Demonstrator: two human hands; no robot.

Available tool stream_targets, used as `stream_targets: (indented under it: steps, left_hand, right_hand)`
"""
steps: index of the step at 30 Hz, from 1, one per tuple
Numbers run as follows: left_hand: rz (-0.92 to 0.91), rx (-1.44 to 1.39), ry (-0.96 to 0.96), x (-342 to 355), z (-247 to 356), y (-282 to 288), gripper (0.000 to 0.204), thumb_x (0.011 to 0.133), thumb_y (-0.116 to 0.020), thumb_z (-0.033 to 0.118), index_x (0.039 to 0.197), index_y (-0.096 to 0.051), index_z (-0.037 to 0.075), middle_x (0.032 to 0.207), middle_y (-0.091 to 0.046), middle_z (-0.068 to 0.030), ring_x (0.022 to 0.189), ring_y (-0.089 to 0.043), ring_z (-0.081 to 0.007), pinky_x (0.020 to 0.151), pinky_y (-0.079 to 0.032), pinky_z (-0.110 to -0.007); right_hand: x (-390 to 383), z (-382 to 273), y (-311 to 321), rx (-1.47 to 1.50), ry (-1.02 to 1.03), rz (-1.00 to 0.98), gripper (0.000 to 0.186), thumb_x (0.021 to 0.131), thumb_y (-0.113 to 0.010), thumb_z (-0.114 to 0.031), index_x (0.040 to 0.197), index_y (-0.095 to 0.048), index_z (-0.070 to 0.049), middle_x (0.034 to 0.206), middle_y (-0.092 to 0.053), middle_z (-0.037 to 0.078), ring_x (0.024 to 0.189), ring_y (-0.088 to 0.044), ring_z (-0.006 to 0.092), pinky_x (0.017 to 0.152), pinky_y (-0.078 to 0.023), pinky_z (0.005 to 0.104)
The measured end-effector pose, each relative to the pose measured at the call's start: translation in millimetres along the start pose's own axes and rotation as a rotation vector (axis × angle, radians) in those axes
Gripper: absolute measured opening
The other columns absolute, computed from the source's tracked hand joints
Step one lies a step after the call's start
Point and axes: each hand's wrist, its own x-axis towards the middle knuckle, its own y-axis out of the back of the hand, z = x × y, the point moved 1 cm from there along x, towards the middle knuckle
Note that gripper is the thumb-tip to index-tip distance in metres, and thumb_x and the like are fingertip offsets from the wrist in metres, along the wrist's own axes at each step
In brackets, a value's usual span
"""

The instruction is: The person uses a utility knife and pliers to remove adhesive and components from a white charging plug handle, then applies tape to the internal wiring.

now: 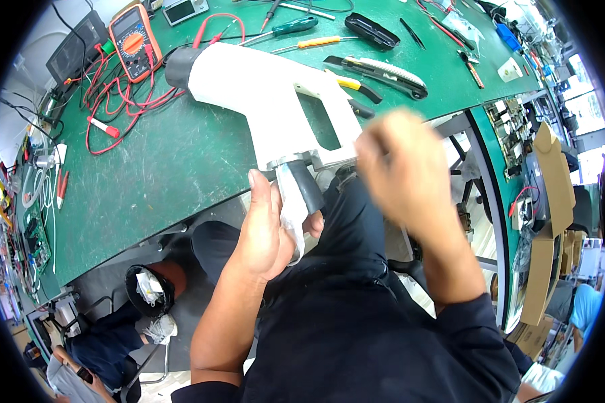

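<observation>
In the head view, my only feed, I have the white housing (249, 80) lying over the near edge of the green bench (181, 168), its dark end cap (179, 67) pointing left and its lower end jutting out past the edge. Directly below the housing, I see the left hand (265, 235) palm up, loosely curled around the black cylinder (304, 188) at the metal ring, with a pale wrap (290, 205) across the palm. At the housing's lower right corner, the right hand (407, 168) is blurred, fingers bent; I can't tell whether it grips anything or touches the housing.

Left of the housing, I make out an orange multimeter (134, 43) and tangled red leads (129, 114). Above it lie a teal-handled screwdriver (296, 25) and an orange-handled one (319, 41); up to its right, a black case (372, 31) and a utility knife (383, 72). Yellow-and-black handles (363, 89) poke out just beside the housing's right side. Well below it to the left, a lined bin (134, 295) stands near a seated person (104, 342).
</observation>
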Motion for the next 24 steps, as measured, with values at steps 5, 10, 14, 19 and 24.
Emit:
stream_targets:
  steps: [5,10,14,19,24]
  left_hand:
    - [-0.051,0.338,0.018,1,4,4,0.097,0.093,-0.016,0.081,0.134,-0.049,-0.001,0.103,-0.066,-0.0088,0.081,-0.064,-0.0177,0.070,-0.048,-0.031]
    - [-0.045,0.411,0.013,0,4,-1,0.086,0.099,-0.022,0.071,0.131,-0.049,-0.004,0.107,-0.066,-0.0129,0.087,-0.071,-0.0213,0.065,-0.060,-0.033]
    - [-0.032,0.446,0.057,1,7,1,0.074,0.103,-0.031,0.062,0.129,-0.051,-0.005,0.104,-0.067,-0.0135,0.085,-0.071,-0.0230,0.059,-0.061,-0.032]
    - [-0.093,0.356,0.098,3,9,11,0.063,0.105,-0.038,0.053,0.125,-0.053,-0.004,0.100,-0.067,-0.0152,0.080,-0.071,-0.0222,0.058,-0.061,-0.033]
    - [-0.109,0.390,0.021,9,6,5,0.059,0.105,-0.039,0.053,0.118,-0.056,-0.002,0.091,-0.067,-0.0139,0.069,-0.069,-0.0201,0.056,-0.059,-0.032]
  right_hand:
    - [-41,-27,-2,0.226,0.004,-0.247,0.047,0.076,-0.082,-0.031,0.103,-0.059,-0.002,0.095,-0.062,0.015,0.086,-0.065,0.0345,0.073,-0.054,0.0423]
    - [-30,-16,-13,0.303,0.052,-0.318,0.048,0.073,-0.082,-0.027,0.107,-0.060,-0.001,0.094,-0.064,0.016,0.088,-0.065,0.0374,0.075,-0.053,0.0443]
    - [-21,-15,-13,0.326,0.066,-0.416,0.044,0.074,-0.081,-0.023,0.107,-0.063,0.000,0.088,-0.065,0.018,0.084,-0.066,0.0389,0.073,-0.053,0.0453]
    - [-24,-7,-13,0.517,0.013,-0.360,0.033,0.074,-0.078,-0.011,0.102,-0.065,0.001,0.081,-0.066,0.018,0.074,-0.069,0.0349,0.066,-0.055,0.0400]
    - [-27,-38,-21,0.130,-0.057,-0.234,0.020,0.078,-0.067,-0.015,0.075,-0.056,0.001,0.065,-0.063,0.019,0.057,-0.065,0.0392,0.058,-0.055,0.0453]
